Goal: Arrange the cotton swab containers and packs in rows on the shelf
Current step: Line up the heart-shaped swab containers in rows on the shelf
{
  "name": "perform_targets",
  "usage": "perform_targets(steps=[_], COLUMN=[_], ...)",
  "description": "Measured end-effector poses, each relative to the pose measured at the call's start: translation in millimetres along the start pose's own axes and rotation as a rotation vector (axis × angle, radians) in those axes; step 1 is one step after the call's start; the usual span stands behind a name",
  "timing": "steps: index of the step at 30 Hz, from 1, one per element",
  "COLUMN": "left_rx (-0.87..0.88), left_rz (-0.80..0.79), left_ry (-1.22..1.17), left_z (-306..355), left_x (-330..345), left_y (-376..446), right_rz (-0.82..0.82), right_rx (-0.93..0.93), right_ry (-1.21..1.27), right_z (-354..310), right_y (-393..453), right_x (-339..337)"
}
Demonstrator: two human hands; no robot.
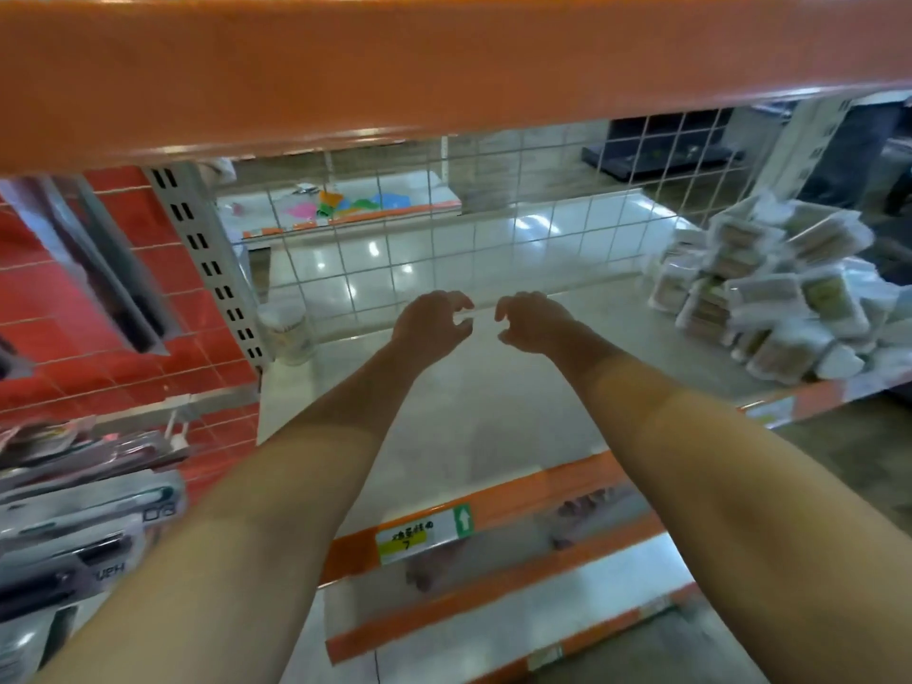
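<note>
Person, head view | two bare forearms, no sleeves in sight | left hand [430,322] bare: no glove, ring or watch visible | right hand [530,322] bare likewise | wrists unadorned | nails too blurred to tell | both ahead of shelf price label [424,533]

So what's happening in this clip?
A person reaches both arms deep into a store shelf. The left hand and right hand, fingers curled, hold nothing. The cotton swab packs sit heaped at the right end; one round container stands at the left. No rows yet.
</note>
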State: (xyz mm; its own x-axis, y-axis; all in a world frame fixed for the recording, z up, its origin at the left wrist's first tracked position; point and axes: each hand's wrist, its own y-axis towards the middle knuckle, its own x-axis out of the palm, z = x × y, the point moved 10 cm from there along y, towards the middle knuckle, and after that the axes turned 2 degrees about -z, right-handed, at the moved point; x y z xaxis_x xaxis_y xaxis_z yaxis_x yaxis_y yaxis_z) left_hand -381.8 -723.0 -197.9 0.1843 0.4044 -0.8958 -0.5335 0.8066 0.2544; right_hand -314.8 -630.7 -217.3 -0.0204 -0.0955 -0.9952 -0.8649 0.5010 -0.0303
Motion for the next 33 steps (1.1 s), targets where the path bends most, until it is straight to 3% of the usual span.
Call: perform_targets(steps=[15, 33], left_rx=[0.189, 0.327], left_rz=[-0.097, -0.112], left_ry=[-0.030, 0.054], left_z=[103, 199], left_x=[56, 85], left_y=[35, 84], right_rz=[0.055, 0.158], right_rx=[0.178, 0.232], right_ry=[-0.016, -0.113], right_z=[116, 195], right_y=[-44, -63], right_x=[-13, -59])
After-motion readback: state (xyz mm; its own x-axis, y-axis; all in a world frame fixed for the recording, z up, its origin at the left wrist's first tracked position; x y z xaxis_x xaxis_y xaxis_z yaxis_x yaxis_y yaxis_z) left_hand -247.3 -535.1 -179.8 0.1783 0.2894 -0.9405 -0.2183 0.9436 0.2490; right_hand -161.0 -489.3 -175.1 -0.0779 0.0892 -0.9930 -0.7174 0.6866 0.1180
